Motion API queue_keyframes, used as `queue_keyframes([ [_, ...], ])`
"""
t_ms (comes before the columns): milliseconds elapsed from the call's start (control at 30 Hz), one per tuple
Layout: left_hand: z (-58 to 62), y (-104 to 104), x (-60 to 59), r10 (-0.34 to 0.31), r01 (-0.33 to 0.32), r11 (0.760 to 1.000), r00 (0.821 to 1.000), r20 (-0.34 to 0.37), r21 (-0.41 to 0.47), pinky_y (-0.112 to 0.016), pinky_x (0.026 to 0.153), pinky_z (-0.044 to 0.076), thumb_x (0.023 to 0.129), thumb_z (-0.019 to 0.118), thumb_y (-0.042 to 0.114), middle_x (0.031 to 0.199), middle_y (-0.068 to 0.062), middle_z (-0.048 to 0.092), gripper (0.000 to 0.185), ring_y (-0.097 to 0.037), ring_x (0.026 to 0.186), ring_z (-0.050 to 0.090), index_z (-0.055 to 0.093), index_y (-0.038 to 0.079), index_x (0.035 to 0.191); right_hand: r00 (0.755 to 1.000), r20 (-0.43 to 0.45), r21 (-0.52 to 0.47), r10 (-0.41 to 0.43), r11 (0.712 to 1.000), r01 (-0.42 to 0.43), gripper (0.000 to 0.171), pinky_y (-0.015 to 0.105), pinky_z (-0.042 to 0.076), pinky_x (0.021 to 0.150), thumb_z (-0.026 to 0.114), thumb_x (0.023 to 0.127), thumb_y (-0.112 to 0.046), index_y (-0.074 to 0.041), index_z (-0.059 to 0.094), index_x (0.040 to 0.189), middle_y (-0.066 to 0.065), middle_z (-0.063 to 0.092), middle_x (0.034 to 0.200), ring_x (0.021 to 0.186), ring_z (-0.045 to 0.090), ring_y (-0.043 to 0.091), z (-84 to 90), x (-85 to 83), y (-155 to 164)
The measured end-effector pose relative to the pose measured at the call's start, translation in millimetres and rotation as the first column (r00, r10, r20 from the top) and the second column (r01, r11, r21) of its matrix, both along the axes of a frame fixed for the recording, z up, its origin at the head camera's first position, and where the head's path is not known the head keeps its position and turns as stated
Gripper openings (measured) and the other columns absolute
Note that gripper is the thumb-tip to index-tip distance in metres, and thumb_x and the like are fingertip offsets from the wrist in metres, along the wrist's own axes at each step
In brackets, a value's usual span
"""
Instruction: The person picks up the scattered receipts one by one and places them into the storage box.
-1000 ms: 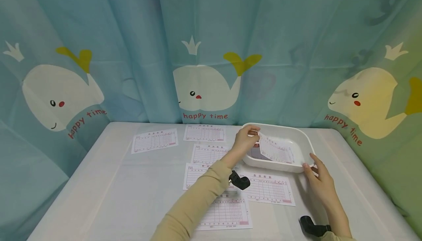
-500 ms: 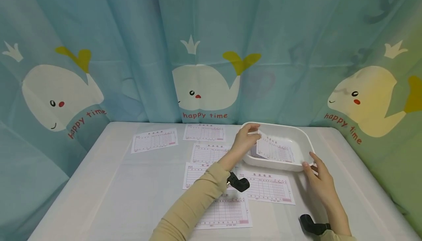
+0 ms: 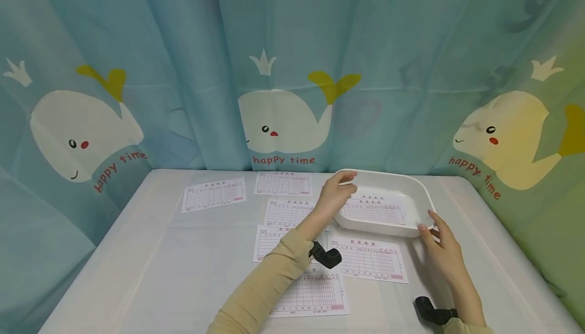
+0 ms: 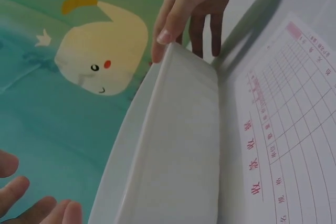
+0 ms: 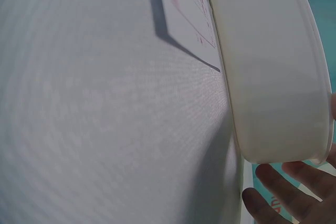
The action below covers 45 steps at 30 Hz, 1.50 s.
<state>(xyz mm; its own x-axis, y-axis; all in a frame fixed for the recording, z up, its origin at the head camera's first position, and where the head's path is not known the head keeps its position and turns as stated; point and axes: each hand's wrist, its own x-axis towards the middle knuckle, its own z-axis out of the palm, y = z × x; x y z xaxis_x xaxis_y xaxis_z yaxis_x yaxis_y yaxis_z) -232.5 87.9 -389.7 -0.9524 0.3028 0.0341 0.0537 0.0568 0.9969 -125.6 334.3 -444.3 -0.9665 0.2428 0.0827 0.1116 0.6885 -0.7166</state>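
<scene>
Whale-print curtain [image 3: 283,70] closes the backdrop on all sides. Worktop [image 3: 137,253], pale cloth cover, carries everything else.

White tray [image 3: 422,194]: shallow plastic, rounded corners, sits far-right-centre of the worktop. Judged light and fairly stiff, w/ smooth walls that could slip under dry fingers; best taken by the rolled rim, one side each.

Loose forms on the worktop: far-left form [image 3: 214,195], far-centre form [image 3: 283,184], mid form [image 3: 288,213], a form partly under my left forearm [image 3: 267,242], near form [image 3: 311,296], and one just in front of the tray [image 3: 372,260]. All flat, pink-ruled.

Form in tray [image 3: 377,211]: lies flat on the tray floor, approx. parallel to the long sides. Judged v. light, limp, easily creased; take by a corner or edge w/ a thumb-and-finger pinch, since a flat sheet on smooth plastic gives little to get under.

My left hand [image 3: 335,194]: over the tray's left rim, fingers loosely spread, grip empty; the sheet is not between the fingers. Left fingertips [image 4: 31,205] show apart in the wrist view.

My right hand [image 3: 441,245]: at the tray's near-right corner, fingers straight, tips resting on the outside wall and rim; steadying, not clasping. Right fingers [image 5: 286,195] sit just under the rim.
</scene>
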Motion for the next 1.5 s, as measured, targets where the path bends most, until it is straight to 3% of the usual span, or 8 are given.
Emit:
queue_keyframes([
  [400, -3.4, -27.5, 5.4, 0.018, -0.017, 0.997, 1.000, -0.014, 0.077, -0.036, 0.096, 0.051, 0.094, 0.053, 0.013, 0.134, -0.011, 0.055, 0.040, -0.028, 0.123, 0.056, 0.054, 0.008, 0.134, 1.000, -0.005, 0.007, -0.001, 1.000, 0.001, 0.065, 0.071, 0.036, 0.094, 0.042, 0.102, -0.033, 0.000, 0.017, 0.152, 0.038, 0.022, 0.149, 0.125, 0.037, 0.058, 2.9, -0.1, -0.9],
  [667, -9.0, -47.7, 5.0, 0.082, -0.083, 0.995, 0.997, 0.016, 0.058, -0.037, 0.094, 0.051, 0.094, 0.055, 0.014, 0.134, -0.011, 0.056, 0.038, -0.026, 0.119, 0.057, 0.056, 0.010, 0.132, 1.000, 0.000, 0.005, -0.004, 1.000, 0.004, 0.065, 0.070, 0.037, 0.094, 0.042, 0.102, -0.034, 0.000, 0.017, 0.152, 0.038, 0.022, 0.149, 0.125, 0.037, 0.058, 3.9, 1.7, -0.5],
  [1200, -21.5, -96.2, -18.1, 0.222, -0.222, 0.975, 0.975, 0.021, 0.002, -0.038, 0.094, 0.052, 0.095, 0.054, 0.010, 0.131, -0.014, 0.057, 0.037, -0.029, 0.120, 0.055, 0.054, 0.006, 0.132, 0.999, 0.034, -0.007, 0.003, 1.000, -0.003, 0.067, 0.071, 0.036, 0.095, 0.041, 0.102, -0.036, -0.002, 0.015, 0.153, 0.037, 0.020, 0.150, 0.126, 0.036, 0.056, 3.3, 2.5, 0.4],
  [1500, -19.7, -122.7, -32.9, 0.255, -0.254, 0.967, 0.967, 0.029, -0.022, -0.043, 0.099, 0.049, 0.096, 0.051, 0.009, 0.135, -0.017, 0.051, 0.038, -0.031, 0.124, 0.050, 0.051, 0.002, 0.133, 1.000, 0.011, -0.003, 0.000, 1.000, 0.000, 0.065, 0.070, 0.036, 0.095, 0.043, 0.102, -0.034, -0.001, 0.017, 0.152, 0.037, 0.022, 0.150, 0.125, 0.038, 0.057, 2.4, 1.4, -1.0],
])
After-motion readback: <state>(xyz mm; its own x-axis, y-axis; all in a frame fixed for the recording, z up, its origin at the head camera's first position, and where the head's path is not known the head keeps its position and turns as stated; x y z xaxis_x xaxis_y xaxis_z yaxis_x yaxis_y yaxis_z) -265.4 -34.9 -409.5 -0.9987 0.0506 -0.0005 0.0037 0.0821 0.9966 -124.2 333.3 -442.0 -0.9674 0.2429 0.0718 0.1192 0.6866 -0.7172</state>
